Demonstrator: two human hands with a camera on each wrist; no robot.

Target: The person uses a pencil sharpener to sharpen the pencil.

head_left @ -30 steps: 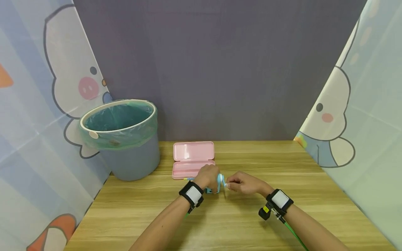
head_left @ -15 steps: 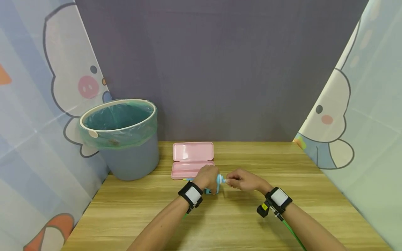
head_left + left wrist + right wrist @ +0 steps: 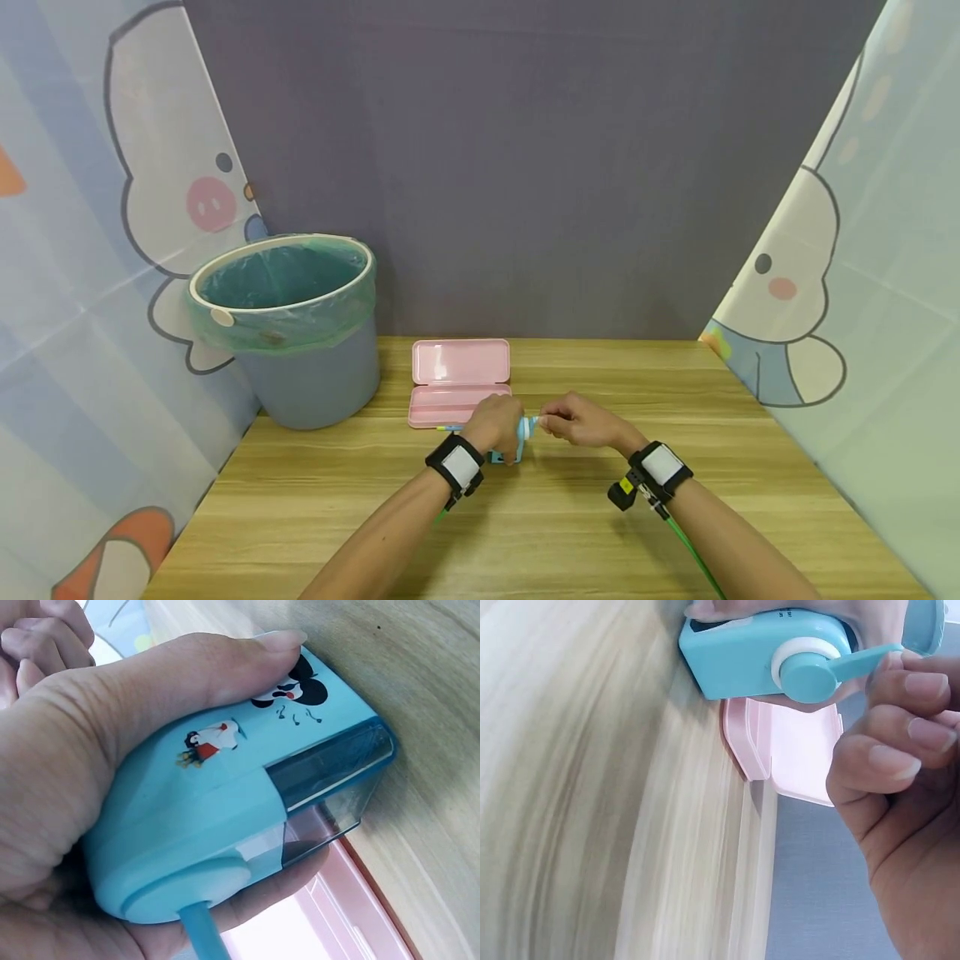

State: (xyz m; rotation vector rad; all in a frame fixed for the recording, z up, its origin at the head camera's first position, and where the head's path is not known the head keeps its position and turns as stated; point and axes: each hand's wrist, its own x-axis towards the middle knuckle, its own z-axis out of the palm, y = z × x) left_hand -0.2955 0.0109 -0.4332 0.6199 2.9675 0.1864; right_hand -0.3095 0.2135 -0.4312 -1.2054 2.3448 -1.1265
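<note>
My left hand [image 3: 495, 425] grips a light-blue hand-crank pencil sharpener [image 3: 202, 795] on the table. Its thumb lies along the sticker-covered side, near a see-through shavings drawer [image 3: 330, 772]. On the sharpener's right end is the crank [image 3: 862, 663]. My right hand [image 3: 585, 421] pinches the crank's outer end between thumb and finger, and in the right wrist view the other fingers curl beside it. A thin blue-and-yellow pencil [image 3: 450, 428] pokes out left of my left hand; the rest of it is hidden behind that hand.
Just behind my left hand, an opened pink pencil case [image 3: 461, 362] lies on the wooden table [image 3: 525, 533]. A grey-blue bin [image 3: 318, 383] with a green liner stands at the back left. A dark cloth wall [image 3: 525, 167] closes off the back.
My right hand has turned the crank: its outer end went from low, through level, to raised. The left hand keeps holding the sharpener in place.
</note>
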